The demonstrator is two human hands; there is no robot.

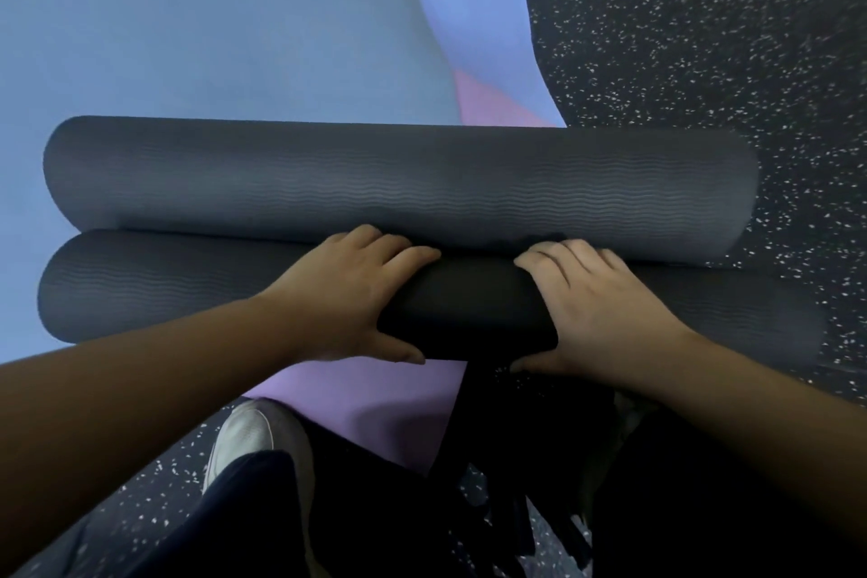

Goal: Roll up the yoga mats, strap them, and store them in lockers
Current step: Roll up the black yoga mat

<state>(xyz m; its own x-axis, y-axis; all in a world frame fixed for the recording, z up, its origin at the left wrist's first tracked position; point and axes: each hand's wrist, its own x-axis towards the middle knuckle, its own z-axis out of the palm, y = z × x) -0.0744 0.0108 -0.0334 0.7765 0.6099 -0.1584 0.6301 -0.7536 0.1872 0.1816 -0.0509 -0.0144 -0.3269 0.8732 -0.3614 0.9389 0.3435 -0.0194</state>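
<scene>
Gripping the near rolled mat (164, 291) at its middle, left hand (347, 296) and right hand (605, 310) curl around it, flanking a black strap (464, 310); its long axis runs left-right.

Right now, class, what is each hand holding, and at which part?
Both the left hand and the right hand grip the nearer rolled mat around its middle, either side of a black band.

Legible text, labels, brands, numbers, signs: none found. The rolled dark grey mats (399, 183) carry only a wavy ribbed texture; the flat mats behind them and the speckled floor (703, 38) bear no markings.
</scene>
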